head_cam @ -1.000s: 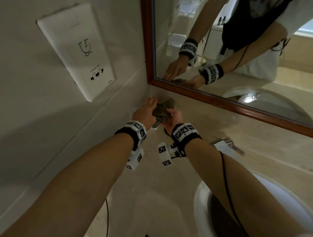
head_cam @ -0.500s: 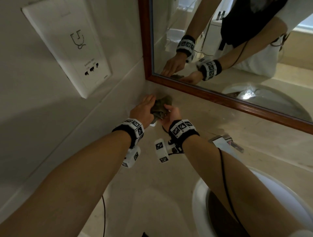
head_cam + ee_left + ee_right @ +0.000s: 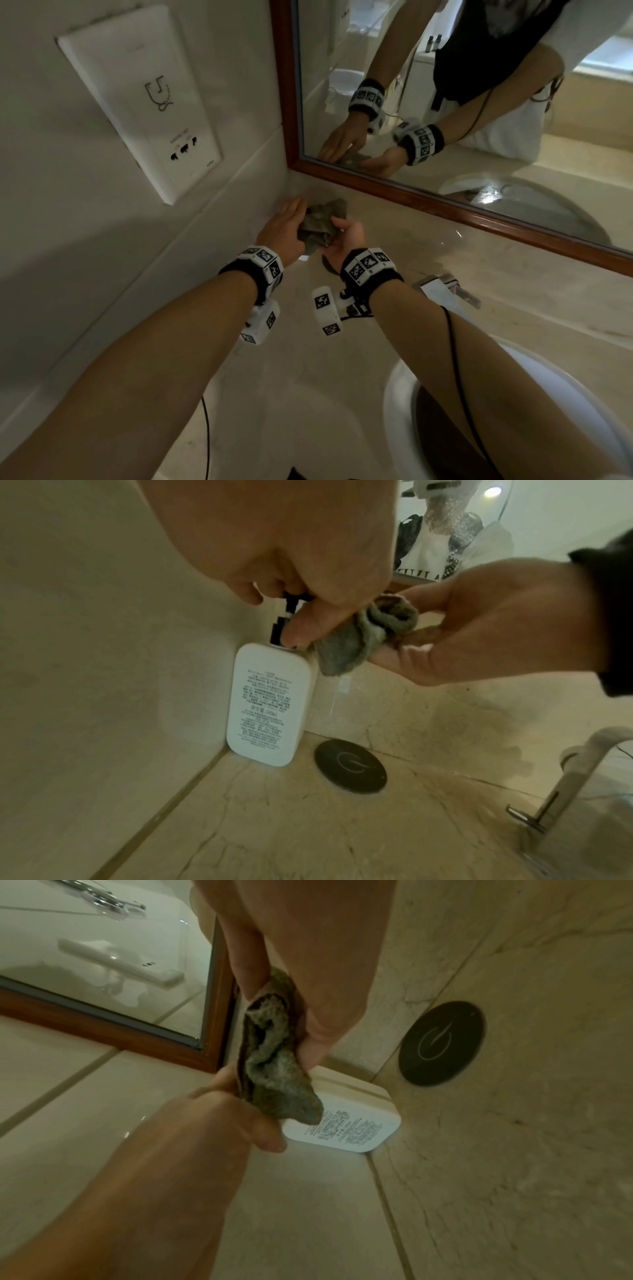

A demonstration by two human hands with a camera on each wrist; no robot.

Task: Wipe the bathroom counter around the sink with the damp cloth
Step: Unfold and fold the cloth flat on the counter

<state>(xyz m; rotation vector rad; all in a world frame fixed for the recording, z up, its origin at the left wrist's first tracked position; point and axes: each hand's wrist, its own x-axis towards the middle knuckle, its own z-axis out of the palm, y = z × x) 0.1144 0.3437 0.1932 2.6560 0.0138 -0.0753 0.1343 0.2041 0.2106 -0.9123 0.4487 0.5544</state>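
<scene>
Beige veined marble counter, corner where tiled wall meets wood-framed mirror. White flat rounded-rectangle pump bottle stands in the corner; left hand on its black pump, fingers curled over it. Cloth: grey-green, crumpled, bunched above the bottle, pinched in right hand fingers. Dark round disc just beside the bottle. Chrome faucet, white basin to the right.

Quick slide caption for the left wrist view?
Left hand on the pump of the white bottle; right hand holds the cloth beside it.
</scene>
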